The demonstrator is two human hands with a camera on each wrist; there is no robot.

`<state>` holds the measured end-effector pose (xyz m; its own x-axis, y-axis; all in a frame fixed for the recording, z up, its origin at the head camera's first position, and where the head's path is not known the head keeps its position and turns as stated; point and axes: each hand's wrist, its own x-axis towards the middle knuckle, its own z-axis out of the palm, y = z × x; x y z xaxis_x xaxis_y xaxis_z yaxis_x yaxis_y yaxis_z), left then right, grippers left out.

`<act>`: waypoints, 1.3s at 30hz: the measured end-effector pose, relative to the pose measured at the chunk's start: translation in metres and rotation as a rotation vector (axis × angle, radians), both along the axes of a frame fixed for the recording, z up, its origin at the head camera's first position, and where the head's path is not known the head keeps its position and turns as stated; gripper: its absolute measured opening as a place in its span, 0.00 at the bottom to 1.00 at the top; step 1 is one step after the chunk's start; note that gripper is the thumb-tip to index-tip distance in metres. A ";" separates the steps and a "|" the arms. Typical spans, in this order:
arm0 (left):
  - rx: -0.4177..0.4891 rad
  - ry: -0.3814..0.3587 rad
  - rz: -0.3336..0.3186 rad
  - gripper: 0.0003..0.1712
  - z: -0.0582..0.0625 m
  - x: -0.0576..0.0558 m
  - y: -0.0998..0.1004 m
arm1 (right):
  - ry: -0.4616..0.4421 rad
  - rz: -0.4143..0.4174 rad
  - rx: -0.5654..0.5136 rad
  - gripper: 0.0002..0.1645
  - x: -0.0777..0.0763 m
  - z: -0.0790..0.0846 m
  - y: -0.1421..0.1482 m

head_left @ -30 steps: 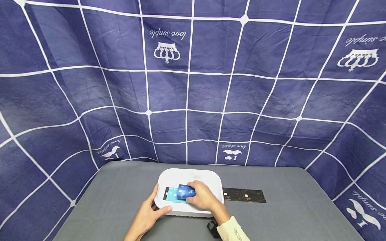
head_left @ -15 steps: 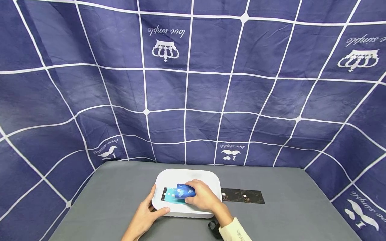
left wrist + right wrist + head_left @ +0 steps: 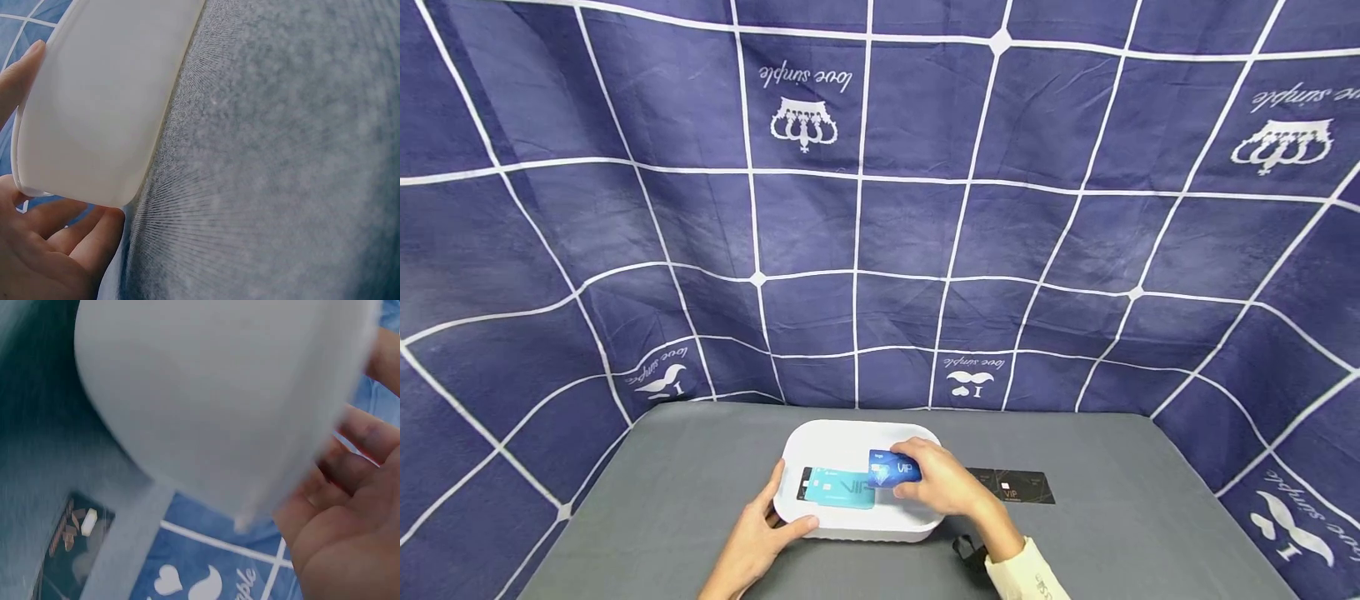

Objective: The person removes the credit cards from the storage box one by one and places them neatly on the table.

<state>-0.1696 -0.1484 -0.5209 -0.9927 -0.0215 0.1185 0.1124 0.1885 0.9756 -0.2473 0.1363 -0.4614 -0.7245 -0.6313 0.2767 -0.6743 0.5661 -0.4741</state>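
Note:
My right hand (image 3: pixel 946 478) pinches a dark blue VIP card (image 3: pixel 889 468) by its right edge, above the right part of a white plastic box (image 3: pixel 827 433). In the box lies a light blue VIP card (image 3: pixel 844 492), with the edge of a black card (image 3: pixel 802 483) showing at its left. My left hand (image 3: pixel 752 533) grips the box's left end, thumb at the front rim. In the left wrist view, the fingers of the left hand (image 3: pixel 56 244) lie against the box's corner. The right wrist view shows the right hand (image 3: pixel 356 512) beside the box wall; the pinched card is hidden there.
Black VIP cards (image 3: pixel 1027 487) lie on the grey table cloth (image 3: pixel 1112 533), right of the box; my right hand partly covers one. A black strap (image 3: pixel 967 550) shows by the right wrist. A blue curtain with white lines (image 3: pixel 895 233) hangs behind and at the sides.
The right hand has moved right with the dark blue card, off the light blue card, whose VIP lettering now shows. The left hand keeps its grip on the box.

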 end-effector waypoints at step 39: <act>0.012 -0.003 0.013 0.59 0.000 0.000 0.002 | 0.139 -0.013 0.040 0.29 0.015 -0.010 0.153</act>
